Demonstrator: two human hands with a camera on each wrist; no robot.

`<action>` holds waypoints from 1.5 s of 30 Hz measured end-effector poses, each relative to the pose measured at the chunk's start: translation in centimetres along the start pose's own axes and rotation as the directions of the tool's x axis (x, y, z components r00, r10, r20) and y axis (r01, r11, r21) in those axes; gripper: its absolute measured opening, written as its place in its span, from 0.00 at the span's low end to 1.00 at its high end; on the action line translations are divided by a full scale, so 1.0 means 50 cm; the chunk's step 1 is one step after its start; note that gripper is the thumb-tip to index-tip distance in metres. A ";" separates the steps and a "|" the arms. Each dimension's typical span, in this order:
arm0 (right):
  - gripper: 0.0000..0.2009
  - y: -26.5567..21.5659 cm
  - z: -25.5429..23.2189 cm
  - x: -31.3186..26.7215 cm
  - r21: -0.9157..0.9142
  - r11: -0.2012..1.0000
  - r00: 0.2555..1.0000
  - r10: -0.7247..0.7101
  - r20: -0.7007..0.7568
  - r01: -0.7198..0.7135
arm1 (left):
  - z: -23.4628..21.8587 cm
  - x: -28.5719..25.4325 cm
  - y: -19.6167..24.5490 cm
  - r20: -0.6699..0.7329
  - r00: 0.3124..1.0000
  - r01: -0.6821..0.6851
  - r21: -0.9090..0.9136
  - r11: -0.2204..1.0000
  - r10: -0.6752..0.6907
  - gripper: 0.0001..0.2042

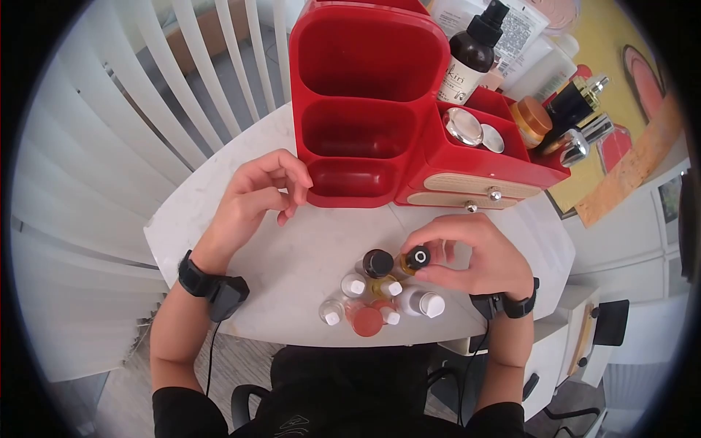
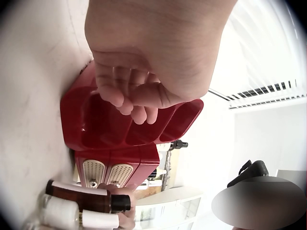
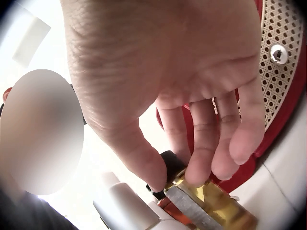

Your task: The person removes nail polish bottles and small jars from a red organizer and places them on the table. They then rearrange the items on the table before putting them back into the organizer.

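My right hand (image 1: 475, 252) pinches a small glass bottle (image 3: 218, 203) of yellow liquid between thumb and fingers, close to its black cap (image 1: 418, 257). Beside it on the white table stand several small bottles, among them a dark-capped one (image 1: 377, 263), a white-capped one (image 1: 354, 285) and one with a reddish top (image 1: 366, 320). My left hand (image 1: 263, 186) holds nothing. Its fingers hang loosely curled at the front left corner of a red organizer (image 1: 365, 100), overlapping its edge in the head view. Three hollow compartments of the organizer face up.
Right of the compartments, a red drawer unit (image 1: 431, 166) carries silver-lidded jars, an amber-lidded jar (image 1: 531, 120) and a dark spray bottle (image 1: 475, 47). White tubes lie behind. Vertical blinds (image 1: 95, 182) border the table's left side. A cable hangs from each wrist camera.
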State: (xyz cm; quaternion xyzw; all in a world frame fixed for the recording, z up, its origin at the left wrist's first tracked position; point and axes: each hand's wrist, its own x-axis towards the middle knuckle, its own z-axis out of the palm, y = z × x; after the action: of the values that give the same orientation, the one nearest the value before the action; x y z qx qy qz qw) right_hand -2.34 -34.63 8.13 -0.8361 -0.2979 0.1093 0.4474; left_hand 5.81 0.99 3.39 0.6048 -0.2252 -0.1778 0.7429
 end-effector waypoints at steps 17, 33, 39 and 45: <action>0.16 0.009 -0.003 -0.001 0.025 0.999 0.999 0.039 0.038 -0.040 | 0.006 0.000 0.000 0.001 1.000 -0.003 0.034 0.999 0.003 0.18; 0.16 0.011 0.001 0.004 0.026 0.998 0.997 0.064 0.039 -0.065 | 0.006 -0.001 0.002 0.009 1.000 -0.013 0.029 0.999 0.013 0.19; 0.15 0.010 0.004 0.001 -0.013 1.000 1.000 0.007 -0.028 -0.007 | 0.007 -0.001 -0.001 0.002 1.000 -0.006 0.038 0.999 0.006 0.19; 0.16 0.011 0.012 0.002 0.017 0.997 0.986 0.082 -0.143 -0.081 | 0.007 -0.001 -0.001 0.015 1.000 0.002 0.031 1.000 -0.003 0.20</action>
State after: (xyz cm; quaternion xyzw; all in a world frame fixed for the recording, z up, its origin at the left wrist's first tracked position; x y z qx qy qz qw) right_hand -2.32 -34.41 7.36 -0.8508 -0.2299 0.0686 0.4675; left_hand 5.55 0.72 3.37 0.6151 -0.2326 -0.1796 0.7316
